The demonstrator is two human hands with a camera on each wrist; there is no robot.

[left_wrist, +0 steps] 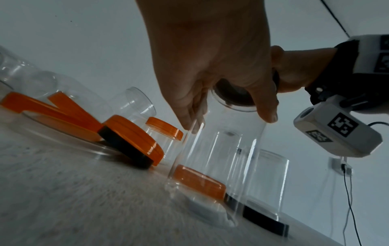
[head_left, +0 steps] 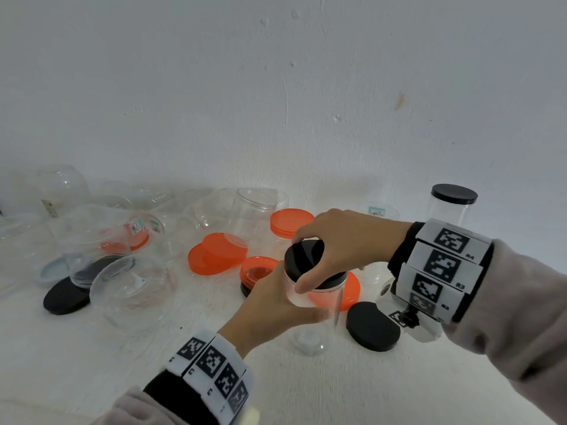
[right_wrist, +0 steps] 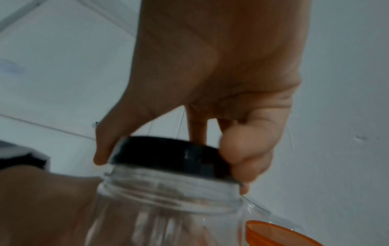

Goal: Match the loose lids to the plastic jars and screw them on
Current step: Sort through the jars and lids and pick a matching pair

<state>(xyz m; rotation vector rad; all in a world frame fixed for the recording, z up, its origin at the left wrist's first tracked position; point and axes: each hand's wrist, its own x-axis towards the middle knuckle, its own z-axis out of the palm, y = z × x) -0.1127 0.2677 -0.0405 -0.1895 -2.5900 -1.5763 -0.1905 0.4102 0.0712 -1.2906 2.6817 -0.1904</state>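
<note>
Fingers of our right hand curl round the black lid, thumb on the near rim and the others on the far rim, and the lid sits on the threaded neck of the tall clear jar. From the right wrist view the lid looks slightly tilted on the threads, which show bare below it. Our left hand wraps the upper wall of the same jar, thumb across the front, and the jar stands upright on the white table.

Just behind the jar lies a large orange lid, and a loose black lid rests flat on the table to its right. More orange lids lie in the middle among open clear jars, some on their sides. Another black lid lies at the left. At the far right a clear jar capped in black stands by the wall.
</note>
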